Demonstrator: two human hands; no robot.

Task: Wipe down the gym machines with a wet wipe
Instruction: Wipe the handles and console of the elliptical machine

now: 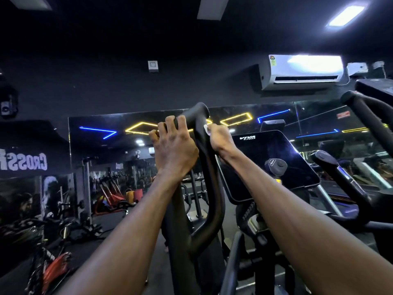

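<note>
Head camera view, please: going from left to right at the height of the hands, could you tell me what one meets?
Left hand gripping the black handlebar → the handlebar itself → right hand pressing a white wet wipe on it → the dark console screen → a second black handle of the machine.

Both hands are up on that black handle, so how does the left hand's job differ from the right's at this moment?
The left hand wraps its fingers over the handle near the top, with no wipe visible in it; the right hand pinches a white wipe against the handle's right edge. The left hand shows its back to the camera, while the right hand is seen more from the side. Both touch the same handle at similar height.
</note>
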